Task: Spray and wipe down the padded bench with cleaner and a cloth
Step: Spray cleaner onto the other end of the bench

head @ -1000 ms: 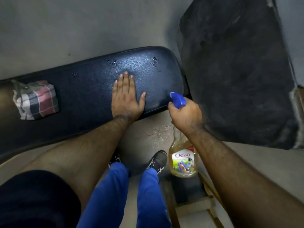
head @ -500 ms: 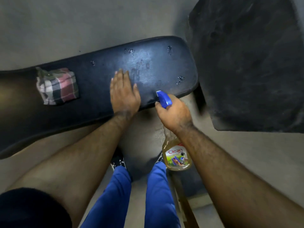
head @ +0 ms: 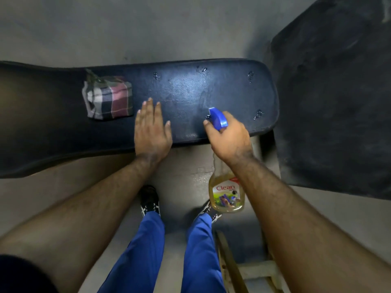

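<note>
A dark blue padded bench [head: 190, 87] runs across the view, with wet droplets and a misted patch on its right half. A folded checked cloth [head: 108, 98] lies on the bench, just left of my left hand [head: 151, 130]. That hand rests flat on the padding with straight fingers. My right hand [head: 229, 140] grips the neck of a spray bottle [head: 226, 195] of yellow "Clean" liquid. Its blue nozzle [head: 218, 118] points over the bench's near edge.
A large black mat [head: 338, 92] lies on the grey floor to the right of the bench end. A wooden frame [head: 243, 269] stands at the lower right by my feet. My blue-trousered legs [head: 148, 250] stand close to the bench's near side.
My left hand has slid left along the bench toward the cloth. My right hand with the bottle has moved left over the bench edge. More wet marks show on the right half.
</note>
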`<state>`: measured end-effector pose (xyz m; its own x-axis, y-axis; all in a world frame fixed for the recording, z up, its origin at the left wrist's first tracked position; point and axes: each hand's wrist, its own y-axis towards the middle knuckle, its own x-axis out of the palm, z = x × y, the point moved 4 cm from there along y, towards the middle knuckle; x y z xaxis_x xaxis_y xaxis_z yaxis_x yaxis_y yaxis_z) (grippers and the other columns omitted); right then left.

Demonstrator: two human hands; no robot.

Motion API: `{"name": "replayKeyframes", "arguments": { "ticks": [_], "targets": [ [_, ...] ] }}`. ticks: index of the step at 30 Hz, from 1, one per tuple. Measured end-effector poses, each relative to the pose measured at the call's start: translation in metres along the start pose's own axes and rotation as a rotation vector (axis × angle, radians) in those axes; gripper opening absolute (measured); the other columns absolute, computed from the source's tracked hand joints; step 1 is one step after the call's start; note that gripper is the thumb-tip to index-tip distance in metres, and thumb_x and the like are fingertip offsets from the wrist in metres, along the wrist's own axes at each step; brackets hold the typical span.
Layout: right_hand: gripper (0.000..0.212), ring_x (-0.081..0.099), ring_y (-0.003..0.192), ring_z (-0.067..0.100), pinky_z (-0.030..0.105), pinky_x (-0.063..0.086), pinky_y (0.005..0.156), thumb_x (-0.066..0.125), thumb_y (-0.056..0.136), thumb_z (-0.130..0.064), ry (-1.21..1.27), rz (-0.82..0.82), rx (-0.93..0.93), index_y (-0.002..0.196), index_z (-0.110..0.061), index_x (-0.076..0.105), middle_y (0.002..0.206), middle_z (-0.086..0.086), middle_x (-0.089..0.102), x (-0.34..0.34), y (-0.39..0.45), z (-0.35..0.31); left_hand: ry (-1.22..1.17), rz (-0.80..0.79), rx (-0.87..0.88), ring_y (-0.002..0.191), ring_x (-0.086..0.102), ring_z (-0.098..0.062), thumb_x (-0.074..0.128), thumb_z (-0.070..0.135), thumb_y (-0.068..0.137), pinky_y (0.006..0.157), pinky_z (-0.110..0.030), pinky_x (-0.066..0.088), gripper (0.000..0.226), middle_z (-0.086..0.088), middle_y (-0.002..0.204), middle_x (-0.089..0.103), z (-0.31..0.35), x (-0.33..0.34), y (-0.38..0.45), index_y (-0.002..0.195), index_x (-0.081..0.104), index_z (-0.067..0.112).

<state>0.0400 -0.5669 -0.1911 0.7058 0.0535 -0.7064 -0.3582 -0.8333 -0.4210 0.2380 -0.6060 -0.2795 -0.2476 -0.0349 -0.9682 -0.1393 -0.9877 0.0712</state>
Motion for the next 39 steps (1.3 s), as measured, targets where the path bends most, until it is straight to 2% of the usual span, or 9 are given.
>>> {"name": "replayKeyframes", "arguments": {
  "ticks": [4, 6, 8, 13, 17, 24, 32, 36, 39],
  "targets": [
    [0.031, 0.06, 0.088, 0.033, 0.033, 0.044, 0.073, 0.059, 0.092, -0.046, -0.03, -0.016, -0.03, 0.086, -0.017, 0.054, 0.085, 0.003, 0.061, 0.016, 0.013, -0.033, 0.09, -0.042, 0.004, 0.145, 0.027, -0.035, 0.04, 0.036, 0.101, 0.12, -0.047, 0.021, 0.06, -0.023, 0.155, 0.031, -0.039, 0.001, -0.006, 0.147, 0.036, -0.002],
    [0.033, 0.055, 0.082, 0.028, 0.031, 0.04, 0.071, 0.058, 0.093, -0.043, -0.056, -0.021, 0.016, 0.074, -0.017, 0.048, 0.079, 0.0, 0.053, 0.024, 0.018, -0.042, 0.092, -0.047, 0.057, 0.146, 0.025, -0.034, 0.037, 0.037, 0.101, 0.12, -0.047, 0.019, 0.061, -0.022, 0.156, 0.029, -0.04, 0.005, -0.006, 0.148, 0.033, -0.002],
    [0.036, 0.058, 0.083, 0.03, 0.033, 0.044, 0.073, 0.057, 0.092, -0.04, -0.08, -0.02, 0.042, 0.066, -0.019, 0.042, 0.077, 0.001, 0.053, 0.033, 0.02, -0.051, 0.083, -0.045, 0.047, 0.146, 0.025, -0.034, 0.036, 0.037, 0.101, 0.12, -0.048, 0.019, 0.061, -0.022, 0.156, 0.029, -0.041, 0.006, -0.006, 0.148, 0.033, -0.002],
    [0.023, 0.064, 0.097, 0.037, 0.035, 0.049, 0.08, 0.058, 0.091, -0.04, -0.124, -0.103, -0.008, 0.085, -0.018, 0.055, 0.092, 0.01, 0.067, 0.052, 0.004, -0.063, -0.001, -0.115, 0.039, 0.148, 0.021, -0.032, 0.035, 0.038, 0.099, 0.121, -0.046, 0.015, 0.063, -0.02, 0.158, 0.026, -0.044, 0.0, -0.005, 0.149, 0.031, -0.001],
    [0.03, 0.063, 0.102, 0.039, 0.041, 0.053, 0.087, 0.059, 0.09, -0.044, -0.127, -0.142, -0.05, 0.105, -0.018, 0.062, 0.104, 0.013, 0.07, 0.062, -0.02, -0.063, -0.097, -0.151, 0.078, 0.148, 0.021, -0.03, 0.037, 0.033, 0.096, 0.122, -0.043, 0.014, 0.062, -0.02, 0.157, 0.027, -0.05, -0.016, -0.012, 0.148, 0.034, -0.001],
    [0.03, 0.066, 0.085, 0.037, 0.044, 0.057, 0.078, 0.056, 0.087, -0.043, -0.156, -0.12, 0.024, 0.089, -0.014, 0.063, 0.087, 0.01, 0.069, 0.092, -0.056, -0.057, -0.007, -0.186, 0.069, 0.149, 0.018, -0.032, 0.033, 0.038, 0.098, 0.122, -0.045, 0.014, 0.064, -0.021, 0.159, 0.022, -0.084, -0.021, -0.036, 0.15, 0.03, -0.001],
    [0.029, 0.062, 0.099, 0.038, 0.038, 0.048, 0.08, 0.059, 0.091, -0.045, -0.12, -0.088, -0.036, 0.1, -0.017, 0.061, 0.101, 0.011, 0.068, 0.1, -0.054, -0.09, -0.132, -0.265, 0.087, 0.148, 0.02, -0.031, 0.044, 0.032, 0.093, 0.122, -0.043, 0.013, 0.066, -0.02, 0.159, 0.024, -0.09, -0.033, -0.032, 0.149, 0.031, 0.0],
    [0.03, 0.062, 0.1, 0.04, 0.038, 0.047, 0.081, 0.058, 0.093, -0.045, -0.1, -0.036, -0.048, 0.097, -0.015, 0.061, 0.103, 0.015, 0.069, 0.098, -0.039, -0.118, -0.15, -0.297, 0.107, 0.148, 0.021, -0.029, 0.051, 0.026, 0.093, 0.122, -0.039, 0.012, 0.067, -0.017, 0.159, 0.023, -0.098, -0.038, -0.028, 0.151, 0.028, 0.002],
    [0.03, 0.065, 0.098, 0.039, 0.034, 0.046, 0.078, 0.058, 0.092, -0.044, -0.119, -0.021, 0.025, 0.093, -0.014, 0.063, 0.101, 0.016, 0.07, 0.099, -0.023, -0.129, -0.166, -0.31, 0.122, 0.149, 0.018, -0.028, 0.052, 0.025, 0.093, 0.123, -0.038, 0.01, 0.068, -0.016, 0.161, 0.02, -0.101, -0.038, -0.028, 0.152, 0.025, 0.003]
  ]
}}
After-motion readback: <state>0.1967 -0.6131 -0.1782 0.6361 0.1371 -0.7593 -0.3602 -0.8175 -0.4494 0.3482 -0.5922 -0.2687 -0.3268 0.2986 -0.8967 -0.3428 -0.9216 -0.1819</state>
